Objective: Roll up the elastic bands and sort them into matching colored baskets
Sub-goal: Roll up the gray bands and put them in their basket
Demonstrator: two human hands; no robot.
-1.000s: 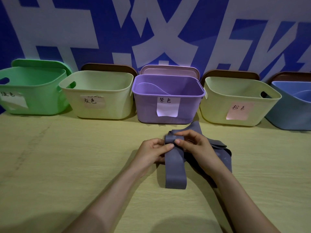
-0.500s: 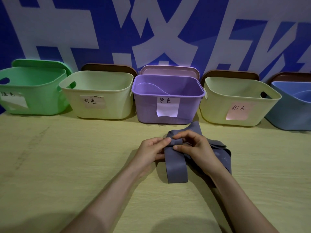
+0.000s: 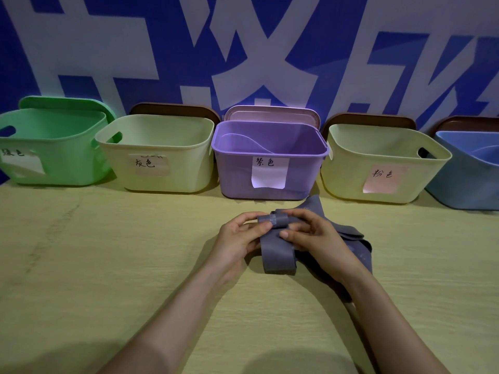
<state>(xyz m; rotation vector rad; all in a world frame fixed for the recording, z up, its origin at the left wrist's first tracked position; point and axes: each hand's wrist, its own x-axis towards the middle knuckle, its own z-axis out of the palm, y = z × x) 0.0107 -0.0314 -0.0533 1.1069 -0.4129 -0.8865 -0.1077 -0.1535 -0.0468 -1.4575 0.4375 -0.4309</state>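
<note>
A pale yellow wood-grain table (image 3: 81, 279) fills the lower part of the view, with a line of faint scuff marks (image 3: 51, 233) running across its left side and soft shadow along its near edge. Behind it rises a wall banner (image 3: 270, 49) in deep blue, printed with large white block characters that are cut off at the top. Five lids stand on edge against the banner: a green lid (image 3: 67, 101) at far left, a brown lid (image 3: 175, 108), a pale pink lid (image 3: 272, 112) in the middle, a second brown lid (image 3: 370, 119), and a third brown lid (image 3: 469, 122) at far right.
</note>
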